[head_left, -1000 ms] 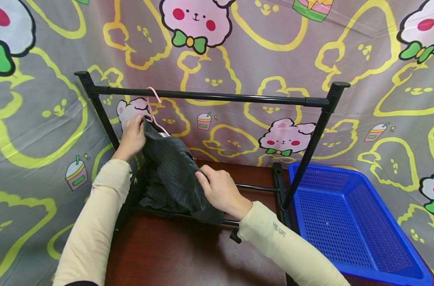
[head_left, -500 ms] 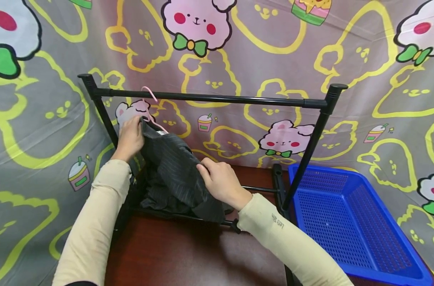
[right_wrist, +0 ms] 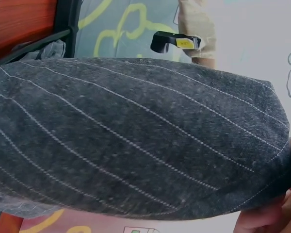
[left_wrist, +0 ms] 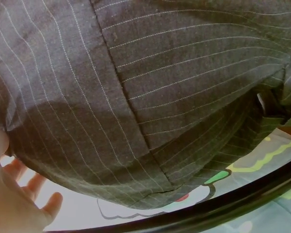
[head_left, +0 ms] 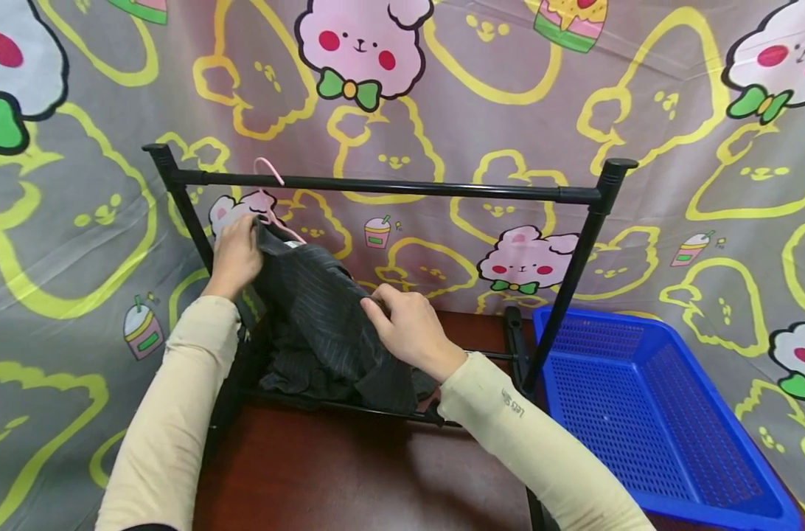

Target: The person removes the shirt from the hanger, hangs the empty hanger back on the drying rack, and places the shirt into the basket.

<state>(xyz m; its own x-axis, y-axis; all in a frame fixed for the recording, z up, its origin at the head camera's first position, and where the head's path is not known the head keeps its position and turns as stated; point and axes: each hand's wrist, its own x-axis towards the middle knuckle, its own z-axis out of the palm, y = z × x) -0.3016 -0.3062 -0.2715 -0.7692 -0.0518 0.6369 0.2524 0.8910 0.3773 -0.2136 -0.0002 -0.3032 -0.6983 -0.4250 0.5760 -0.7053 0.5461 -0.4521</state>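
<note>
A dark grey pinstriped garment (head_left: 316,310) hangs on a pink hanger (head_left: 270,168) hooked over the rack's bar. My left hand (head_left: 235,254) pinches the garment's upper left edge close beside the hanger. Lower and to the right, my right hand (head_left: 412,324) grips another edge, thumb on top, and the cloth stretches between both hands. In the left wrist view the striped cloth (left_wrist: 136,87) fills most of the picture, with fingers (left_wrist: 51,206) at lower left. The right wrist view shows cloth (right_wrist: 136,131) running to the fingers (right_wrist: 266,218) at right. Its lower part bunches near the rack's base.
A black rack (head_left: 409,186) stands on a reddish-brown table (head_left: 349,472). To its right sits a blue perforated basket (head_left: 615,398). A patterned curtain (head_left: 402,96) closes off the back and sides.
The hanger's hook has slid slightly left along the bar, and the left hand has shifted a little left with the cloth. Both hands keep their hold.
</note>
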